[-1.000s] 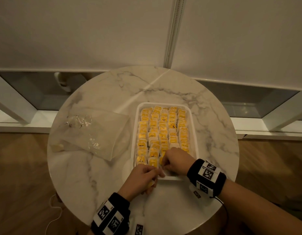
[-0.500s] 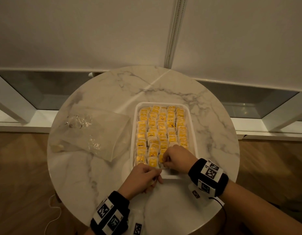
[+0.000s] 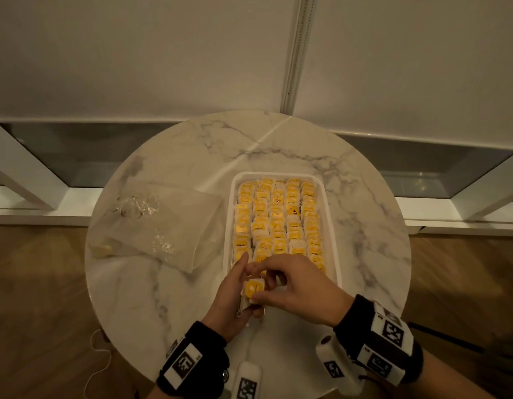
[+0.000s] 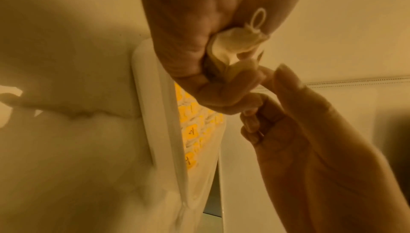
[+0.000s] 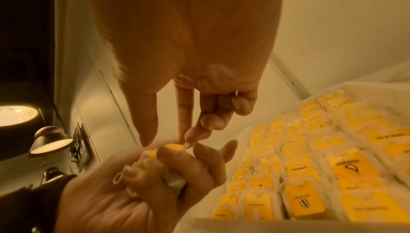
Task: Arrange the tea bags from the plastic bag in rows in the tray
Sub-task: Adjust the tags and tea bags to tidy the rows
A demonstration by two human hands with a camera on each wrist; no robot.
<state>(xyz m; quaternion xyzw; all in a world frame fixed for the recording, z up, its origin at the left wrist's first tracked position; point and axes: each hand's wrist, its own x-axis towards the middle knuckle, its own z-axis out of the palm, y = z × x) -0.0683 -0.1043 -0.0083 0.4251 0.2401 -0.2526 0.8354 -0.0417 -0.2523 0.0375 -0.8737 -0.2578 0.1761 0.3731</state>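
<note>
My left hand (image 3: 235,295) grips a small bunch of tea bags (image 3: 253,288) at the near edge of the tray (image 3: 333,226), and my right hand (image 3: 292,286) pinches the top one by its yellow tag. I should peel off just one and lay it tag-up in the near gap. The tray is almost full of rows; the plastic bag (image 3: 163,226), left on the tabletop (image 3: 174,298), looks nearly empty.

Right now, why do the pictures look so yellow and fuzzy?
Head view: dim warm room light, but the tray and plastic bag show fairly sharp. Left wrist view: strong yellow cast, left hand and tea bag blurred up close. Right wrist view: lit lamps glare; the right hand looks soft.
</note>
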